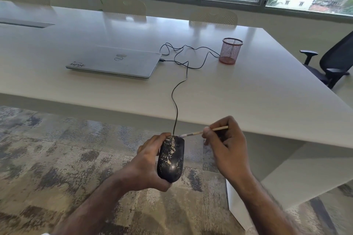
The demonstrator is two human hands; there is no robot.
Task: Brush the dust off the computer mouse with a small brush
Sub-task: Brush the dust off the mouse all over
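Note:
A black computer mouse, speckled with pale dust along its middle and left side, is held in the air in front of the table's near edge. My left hand grips it from the left and underneath. My right hand pinches a small thin brush with a wooden handle. The brush's pale tip touches the front right of the mouse, beside where the cable leaves it. The black mouse cable runs up over the table to a shut silver laptop.
A large white table fills the middle of the view. A red mesh pen cup stands right of the laptop, with cable loops between them. A black office chair stands at the right. Patterned carpet lies below.

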